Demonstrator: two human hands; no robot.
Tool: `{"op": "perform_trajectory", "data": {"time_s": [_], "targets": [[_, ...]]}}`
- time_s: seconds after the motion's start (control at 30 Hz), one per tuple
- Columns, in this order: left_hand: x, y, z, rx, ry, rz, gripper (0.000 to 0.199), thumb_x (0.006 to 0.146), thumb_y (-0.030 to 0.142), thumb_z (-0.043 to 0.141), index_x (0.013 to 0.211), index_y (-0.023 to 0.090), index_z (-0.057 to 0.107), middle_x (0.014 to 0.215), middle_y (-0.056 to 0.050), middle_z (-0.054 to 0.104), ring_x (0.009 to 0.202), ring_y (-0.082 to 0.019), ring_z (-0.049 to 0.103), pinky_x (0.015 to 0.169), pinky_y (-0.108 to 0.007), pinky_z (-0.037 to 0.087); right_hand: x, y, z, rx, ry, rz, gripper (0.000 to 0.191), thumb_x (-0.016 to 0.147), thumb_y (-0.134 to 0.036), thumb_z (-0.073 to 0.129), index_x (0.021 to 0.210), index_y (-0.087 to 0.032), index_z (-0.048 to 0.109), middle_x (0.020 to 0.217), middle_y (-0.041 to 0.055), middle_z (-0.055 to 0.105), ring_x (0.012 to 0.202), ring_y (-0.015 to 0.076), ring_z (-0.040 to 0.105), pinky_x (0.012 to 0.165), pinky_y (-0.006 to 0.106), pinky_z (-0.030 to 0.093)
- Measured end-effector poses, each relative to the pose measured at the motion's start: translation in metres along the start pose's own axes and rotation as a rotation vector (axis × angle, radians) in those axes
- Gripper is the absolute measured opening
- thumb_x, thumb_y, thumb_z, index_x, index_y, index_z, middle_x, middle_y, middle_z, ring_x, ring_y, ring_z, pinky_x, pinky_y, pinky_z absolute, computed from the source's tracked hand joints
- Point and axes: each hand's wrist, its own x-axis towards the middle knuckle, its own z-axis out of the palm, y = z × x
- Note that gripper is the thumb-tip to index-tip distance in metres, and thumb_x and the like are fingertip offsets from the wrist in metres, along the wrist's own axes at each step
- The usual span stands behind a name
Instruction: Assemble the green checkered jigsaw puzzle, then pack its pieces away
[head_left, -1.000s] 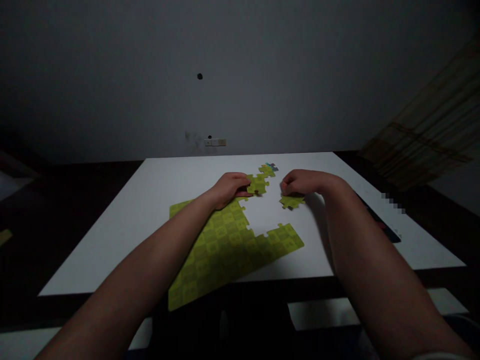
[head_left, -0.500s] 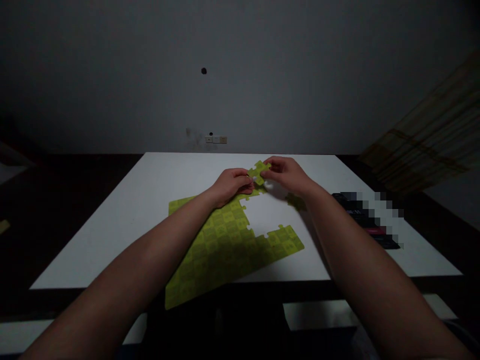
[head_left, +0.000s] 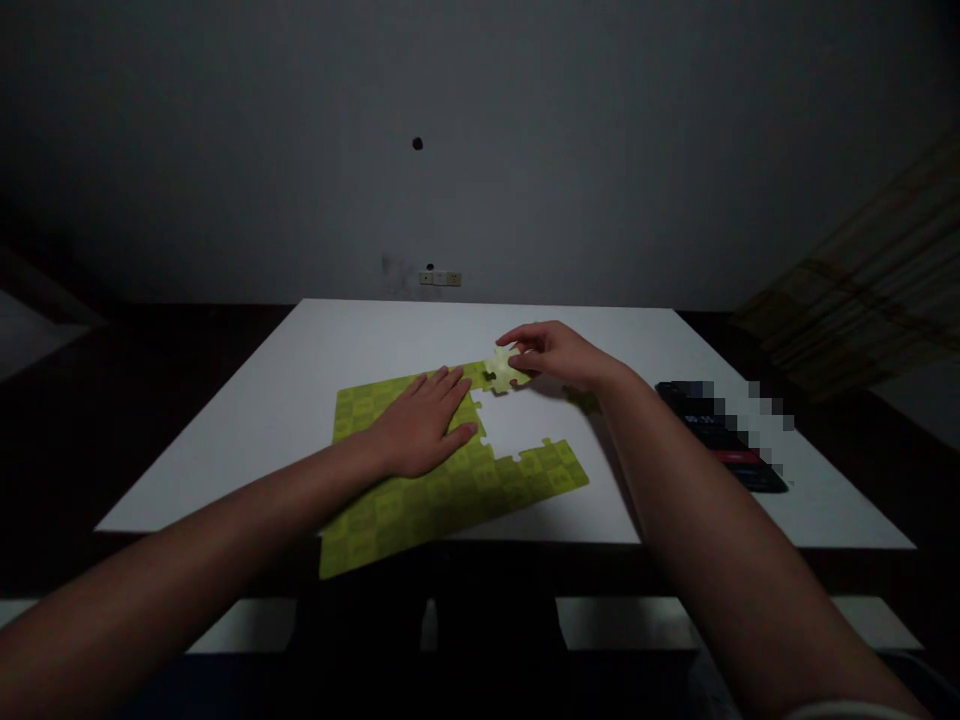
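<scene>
A yellow-green jigsaw puzzle (head_left: 420, 510) with a checkered pattern lies on the white table, its near left corner past the front edge. A gap at its right side shows the white tabletop. Flat on the puzzle, left of the gap, rests my left hand (head_left: 424, 425) with fingers stretched. My right hand (head_left: 559, 352) pinches a puzzle piece (head_left: 504, 368) between thumb and fingers, tilted, over the far edge of the gap. Partly behind my right wrist, another puzzle piece (head_left: 583, 399) lies on the table.
On the right of the white table (head_left: 247, 400) is a dark flat package (head_left: 720, 440) with a red stripe, partly blurred out. A wall with sockets (head_left: 440, 279) stands beyond the far edge. A patterned curtain (head_left: 847, 290) hangs at the right.
My left hand has left the piece, moved nearer and flattened onto the puzzle. My right hand has lowered and tilted the piece toward the gap. The view has shifted slightly.
</scene>
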Motion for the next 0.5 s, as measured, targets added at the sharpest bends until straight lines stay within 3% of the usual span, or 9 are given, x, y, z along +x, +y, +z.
{"op": "perform_trajectory", "data": {"time_s": [0.2, 0.37, 0.5], "targets": [[0.006, -0.023, -0.023, 0.077, -0.063, 0.024, 0.083, 0.108, 0.078, 0.074, 0.174, 0.028, 0.070, 0.200, -0.019, 0.049, 0.192, -0.047, 0.035, 0.159, -0.061, 0.017, -0.002, -0.003, 0.004, -0.056, -0.026, 0.002, 0.044, 0.088, -0.037, 0.094, 0.130, -0.024, 0.091, 0.085, 0.0005, 0.073, 0.079, 0.0213, 0.067, 0.074, 0.035, 0.058], [0.014, -0.036, -0.042, 0.170, -0.112, 0.029, 0.086, 0.110, 0.079, 0.069, 0.176, 0.023, 0.067, 0.201, -0.022, 0.047, 0.191, -0.049, 0.036, 0.157, -0.064, 0.021, 0.000, -0.001, 0.009, -0.077, -0.075, 0.005, 0.043, 0.088, -0.036, 0.093, 0.129, -0.022, 0.089, 0.083, -0.0003, 0.074, 0.078, 0.0208, 0.066, 0.077, 0.036, 0.055], [0.029, -0.035, -0.050, 0.216, -0.134, 0.087, 0.082, 0.108, 0.072, 0.074, 0.171, 0.020, 0.071, 0.192, -0.025, 0.059, 0.181, -0.051, 0.051, 0.153, -0.063, 0.035, 0.001, 0.002, 0.016, -0.098, -0.072, -0.009, 0.043, 0.089, -0.043, 0.092, 0.126, -0.022, 0.089, 0.081, -0.0012, 0.071, 0.076, 0.0202, 0.063, 0.074, 0.035, 0.051]]}}
